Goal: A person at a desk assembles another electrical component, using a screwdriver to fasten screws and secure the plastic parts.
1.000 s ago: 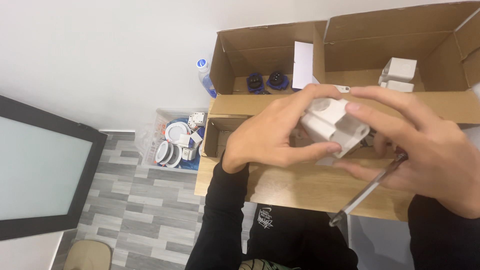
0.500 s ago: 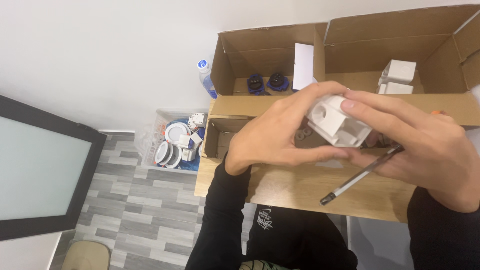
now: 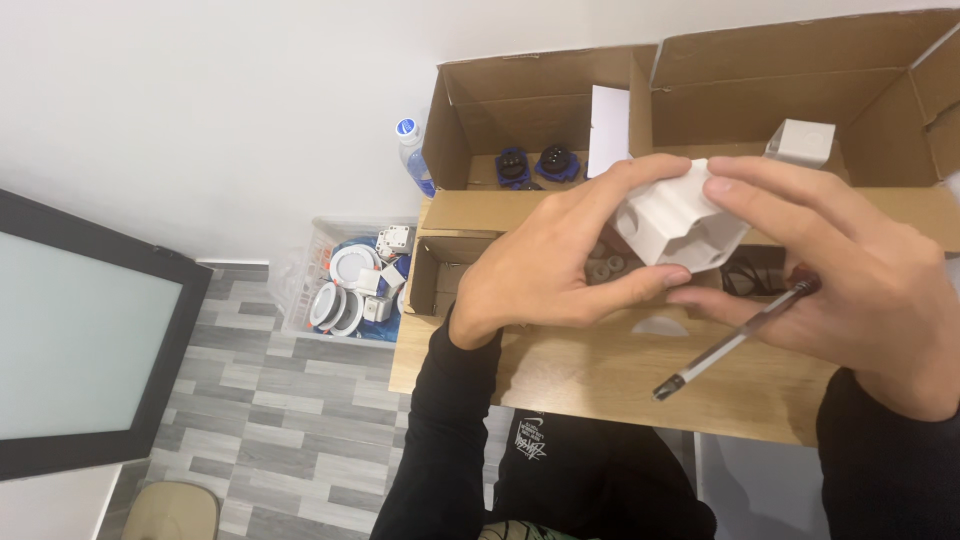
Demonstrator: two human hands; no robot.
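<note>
A: What do the hands hold?
B: Left hand (image 3: 545, 265) and right hand (image 3: 850, 280) both grip a white plastic part (image 3: 680, 225) centre frame; a screwdriver (image 3: 735, 340) is tucked under the right fingers, tip toward seven o'clock.
A: Behind?
B: Cardboard boxes (image 3: 520, 100) at twelve o'clock.

White wall (image 3: 200, 120); grey wood-look floor tiles (image 3: 260, 420); black-framed frosted panel (image 3: 70, 350) at left; wooden table (image 3: 600, 375).

Both hands, left hand (image 3: 545, 265) and right hand (image 3: 850, 275), are bare. Long black sleeves (image 3: 440, 430) reach the wrists. The black top (image 3: 600, 470) bears a small white printed mark.
</note>
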